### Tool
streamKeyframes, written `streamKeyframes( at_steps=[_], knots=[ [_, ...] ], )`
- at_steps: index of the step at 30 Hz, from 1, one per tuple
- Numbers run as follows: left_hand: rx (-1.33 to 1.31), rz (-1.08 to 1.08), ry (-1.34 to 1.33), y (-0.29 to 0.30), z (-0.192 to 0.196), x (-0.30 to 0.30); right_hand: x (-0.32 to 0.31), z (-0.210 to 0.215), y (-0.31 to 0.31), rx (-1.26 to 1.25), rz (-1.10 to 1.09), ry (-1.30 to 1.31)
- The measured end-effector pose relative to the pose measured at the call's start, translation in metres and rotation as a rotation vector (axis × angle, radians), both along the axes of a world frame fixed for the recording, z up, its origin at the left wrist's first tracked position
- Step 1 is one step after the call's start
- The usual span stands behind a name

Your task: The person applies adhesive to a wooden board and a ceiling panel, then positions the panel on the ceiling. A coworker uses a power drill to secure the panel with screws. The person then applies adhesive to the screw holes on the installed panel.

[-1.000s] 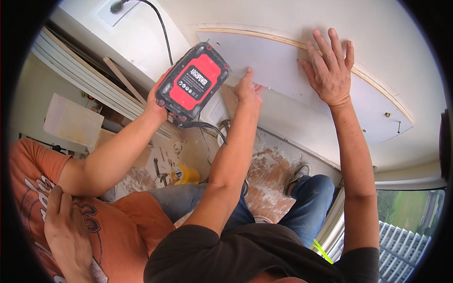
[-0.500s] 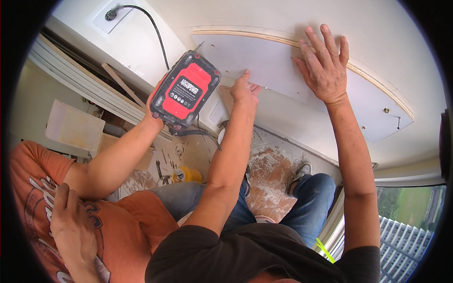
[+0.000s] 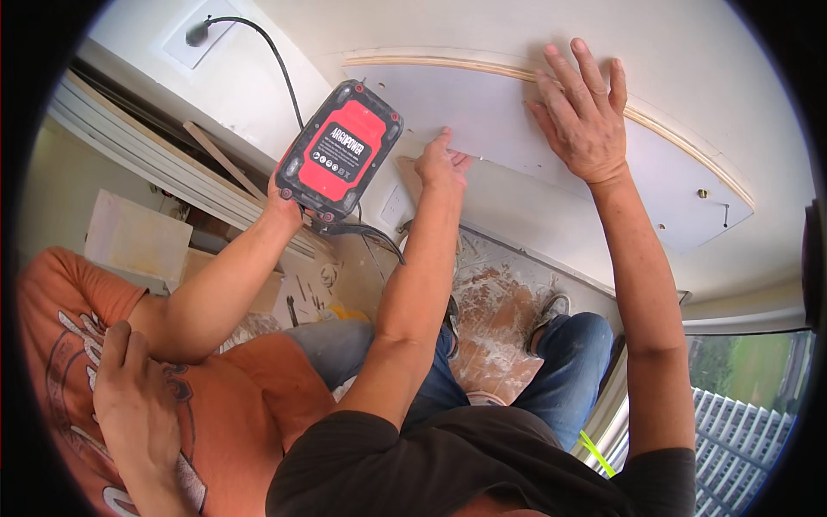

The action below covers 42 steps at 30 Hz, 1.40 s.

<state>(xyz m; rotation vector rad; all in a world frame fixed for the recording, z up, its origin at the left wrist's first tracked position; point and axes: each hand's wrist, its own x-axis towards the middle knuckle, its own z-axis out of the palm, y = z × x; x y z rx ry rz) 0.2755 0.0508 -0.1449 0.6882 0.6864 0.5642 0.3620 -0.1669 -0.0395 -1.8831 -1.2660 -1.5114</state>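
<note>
— Where are my hands right now?

— My right hand (image 3: pixel 584 116) is spread flat, fingers splayed, pressed against the white panel (image 3: pixel 534 129) up on the ceiling. My left hand (image 3: pixel 441 164) has its fingertips pinched at the panel's near edge; whether there is a screw under them I cannot tell, it is too small.

— And the panel itself?

— It lies flush against the ceiling, its curved plywood edge (image 3: pixel 482 69) showing along the far side. I judge it is held up by hand for now, since both my hands bear on it.

— Anything fastened yet?

— I see a small fixing (image 3: pixel 703 193) and a few dots toward the panel's right end, so that end looks at least partly secured. The left end, by my fingers, looks not yet fixed.

— Who has the driver?

— A co-worker in an orange shirt (image 3: pixel 250 388). Their hand (image 3: pixel 284 202) grips the red and black cordless driver (image 3: pixel 340 151), raised just beside my left hand, its battery base toward me. The tip is hidden behind the tool body.

— So how far along?

— Roughly midway, I would say: panel placed, fastening of the near end left.
</note>
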Motion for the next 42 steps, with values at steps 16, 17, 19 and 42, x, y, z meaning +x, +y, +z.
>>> streamKeyframes(
  at_steps=[16, 17, 19, 42],
  knots=[
    [-0.023, 0.036, 0.035, 0.002, 0.005, 0.003, -0.001, -0.001, 0.001, -0.021, -0.033, 0.023],
    [-0.021, 0.036, 0.035, 0.003, 0.003, 0.003, -0.001, -0.001, 0.000, -0.025, -0.035, 0.025],
    [-0.010, 0.074, 0.044, 0.004, -0.001, 0.006, -0.001, -0.002, 0.000, -0.031, -0.032, 0.028],
    [1.468, 0.115, 0.244, -0.141, 0.079, 0.007, -0.045, 0.019, -0.083, 0.098, 0.325, 0.181]
  ],
)
